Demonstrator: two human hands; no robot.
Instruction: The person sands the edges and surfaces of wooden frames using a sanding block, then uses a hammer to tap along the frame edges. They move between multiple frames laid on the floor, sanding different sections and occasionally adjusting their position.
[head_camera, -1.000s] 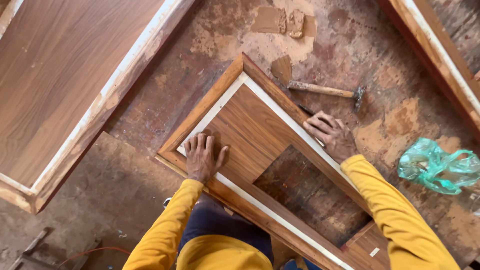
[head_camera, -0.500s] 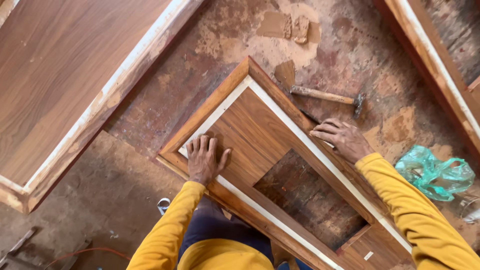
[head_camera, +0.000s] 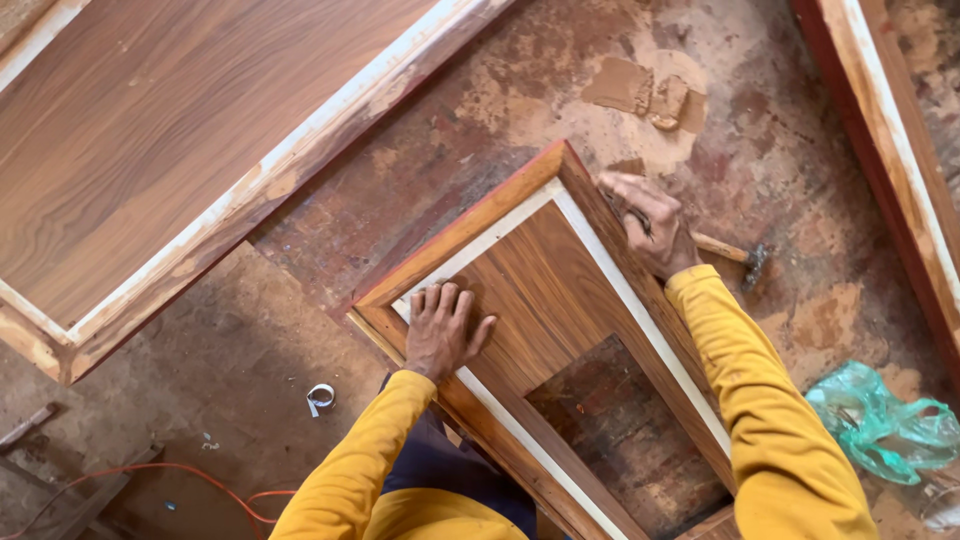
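A wooden door frame (head_camera: 470, 225) with a pale inner strip and a brown grained panel (head_camera: 540, 290) lies on the dusty floor below me. My left hand (head_camera: 445, 330) rests flat on the panel's near corner, fingers spread, holding nothing. My right hand (head_camera: 650, 225) sits on the frame's right rail close to the top corner. Its fingers are curled around a thin dark object that I cannot identify. A hammer (head_camera: 735, 252) lies on the floor just behind that hand. Both arms wear yellow sleeves.
A large wooden panel (head_camera: 150, 150) with pale edging fills the upper left. Another framed piece (head_camera: 900, 150) runs along the right edge. A green plastic bag (head_camera: 880, 425), a small white tape roll (head_camera: 320, 397), an orange cable (head_camera: 150, 475) and brown scraps (head_camera: 640, 90) lie around.
My right hand has slid up the frame's right rail toward the top corner and curled shut. The left hand stays flat on the panel. The view has shifted slightly.
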